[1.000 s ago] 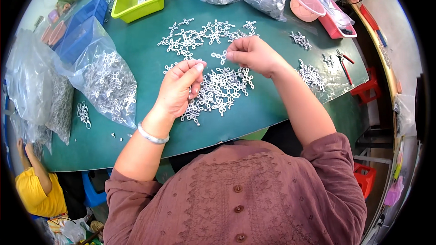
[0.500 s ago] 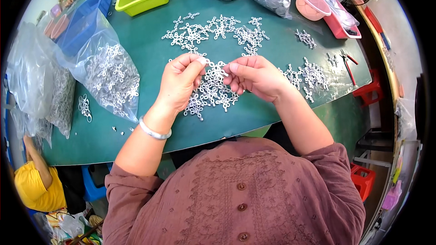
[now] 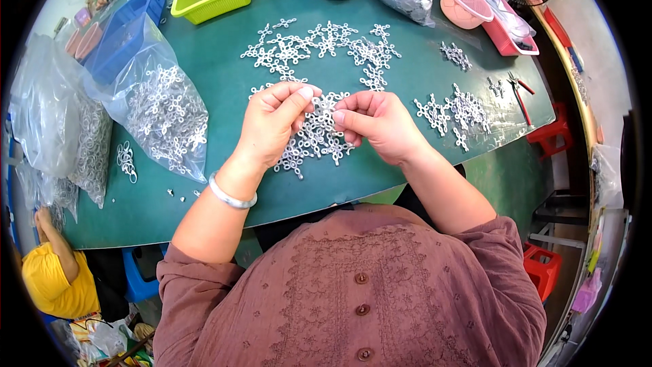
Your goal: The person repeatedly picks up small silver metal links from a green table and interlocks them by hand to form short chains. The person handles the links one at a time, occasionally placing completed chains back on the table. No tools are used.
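Observation:
My left hand [image 3: 277,121] is closed in a pinch, thumb against forefinger, on a small silver metal link. Opposite it, my right hand [image 3: 377,124] pinches the same small linked piece [image 3: 324,100] between thumb and forefinger. The fingertips are close together and partly hide the piece. Below and between both hands lies a heap of silver metal links [image 3: 311,144], shaped like small joined rings. Farther back, more cross-shaped link pieces [image 3: 288,47] are spread over the green table [image 3: 224,47].
A clear bag of links [image 3: 168,112] and a fuller bag [image 3: 92,143] stand at left. At right lie more link clusters [image 3: 468,109] and red-handled pliers [image 3: 521,102]. A green basket [image 3: 214,0], a pink basket [image 3: 465,3] and bags stand behind. A person in yellow [image 3: 60,278] sits at left.
My right hand has turned and shifted slightly, its thumb now lower beside the piece. The left fingertips have moved a little to the right, nearer the other hand.

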Available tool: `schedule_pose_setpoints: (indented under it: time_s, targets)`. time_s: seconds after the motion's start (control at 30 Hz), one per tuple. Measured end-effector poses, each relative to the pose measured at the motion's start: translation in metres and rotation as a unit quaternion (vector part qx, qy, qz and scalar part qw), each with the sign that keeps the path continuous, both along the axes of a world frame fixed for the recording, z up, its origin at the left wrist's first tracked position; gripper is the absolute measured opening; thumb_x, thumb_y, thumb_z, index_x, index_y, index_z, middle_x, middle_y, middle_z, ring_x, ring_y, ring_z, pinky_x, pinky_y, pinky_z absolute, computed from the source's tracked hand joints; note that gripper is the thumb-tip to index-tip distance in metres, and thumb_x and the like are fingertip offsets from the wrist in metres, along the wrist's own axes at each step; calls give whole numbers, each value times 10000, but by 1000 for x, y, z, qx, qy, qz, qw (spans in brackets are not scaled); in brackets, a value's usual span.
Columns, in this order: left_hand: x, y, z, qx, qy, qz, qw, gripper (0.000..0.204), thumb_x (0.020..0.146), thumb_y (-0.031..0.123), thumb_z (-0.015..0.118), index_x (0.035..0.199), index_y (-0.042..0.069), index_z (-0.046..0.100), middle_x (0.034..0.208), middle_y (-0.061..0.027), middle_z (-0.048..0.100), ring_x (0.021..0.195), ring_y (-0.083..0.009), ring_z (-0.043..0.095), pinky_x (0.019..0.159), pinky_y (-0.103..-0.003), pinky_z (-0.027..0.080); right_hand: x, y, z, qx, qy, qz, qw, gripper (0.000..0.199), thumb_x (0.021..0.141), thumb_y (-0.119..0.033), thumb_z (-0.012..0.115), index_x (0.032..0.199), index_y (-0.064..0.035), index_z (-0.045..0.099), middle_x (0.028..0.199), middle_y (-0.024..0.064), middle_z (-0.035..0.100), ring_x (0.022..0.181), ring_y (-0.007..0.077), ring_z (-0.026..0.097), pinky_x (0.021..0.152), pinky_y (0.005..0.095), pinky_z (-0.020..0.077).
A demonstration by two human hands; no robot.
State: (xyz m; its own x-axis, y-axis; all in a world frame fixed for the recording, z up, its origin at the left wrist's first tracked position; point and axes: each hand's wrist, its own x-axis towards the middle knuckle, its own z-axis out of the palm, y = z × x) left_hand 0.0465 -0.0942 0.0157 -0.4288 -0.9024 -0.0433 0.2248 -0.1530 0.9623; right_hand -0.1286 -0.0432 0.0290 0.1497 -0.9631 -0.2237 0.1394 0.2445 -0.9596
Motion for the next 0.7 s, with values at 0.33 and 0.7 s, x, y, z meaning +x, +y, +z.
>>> schedule_pose_setpoints:
  time_s: [0.33, 0.7]
  targets:
    - [0, -2, -1, 75, 2, -11, 997, 214, 874, 215, 508, 877, 30, 615, 639, 32, 511, 481, -23, 401, 407, -148, 277, 3, 6, -5, 76, -139, -7, 987, 128, 819, -111, 585, 858, 7, 560, 711, 47, 581, 544, 90, 517, 487, 200, 418]
    - [3, -7, -4, 91, 25, -2, 996, 246, 891, 209, 485, 891, -14, 590, 655, 9, 509, 501, -40, 403, 410, -166, 287, -39, 16, -8, 23, -132, -141, 981, 122, 816, -100, 586, 876, 5, 568, 729, 52, 593, 563, 97, 523, 508, 210, 426]
